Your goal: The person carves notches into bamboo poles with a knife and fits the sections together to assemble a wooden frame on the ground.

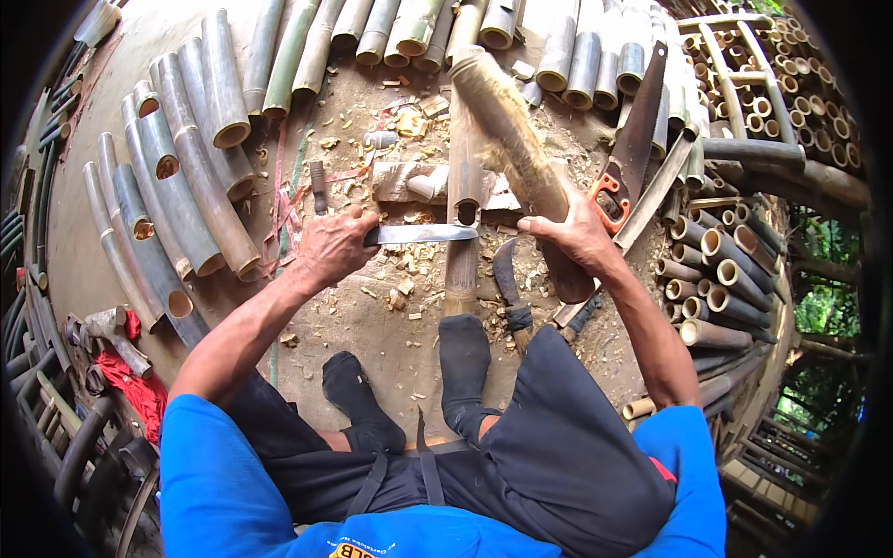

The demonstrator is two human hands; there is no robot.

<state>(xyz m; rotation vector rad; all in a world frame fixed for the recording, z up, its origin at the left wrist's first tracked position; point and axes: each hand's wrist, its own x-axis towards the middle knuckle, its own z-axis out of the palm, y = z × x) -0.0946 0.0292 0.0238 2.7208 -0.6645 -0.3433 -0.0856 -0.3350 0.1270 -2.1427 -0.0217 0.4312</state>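
My left hand [337, 246] is closed round the handle of a knife [423, 234], whose straight blade points right and lies across a bamboo tube [461, 270] beside a dark notch. The tube runs away from me along the ground, its near end at my socked right foot [463, 358]. My right hand [575, 228] grips a thick wooden club [510, 135] near its lower end. The club is raised and tilted up to the left, its middle worn and frayed. Under it, a wooden block [395, 181] lies crosswise by the tube.
A handsaw [637, 139] with an orange handle leans at right. Close to my right knee lies a curved blade [505, 272] with a wrapped handle. Notched bamboo tubes [177, 214] lie at left, and cut tubes [730, 279] are stacked at right. Chips litter the ground.
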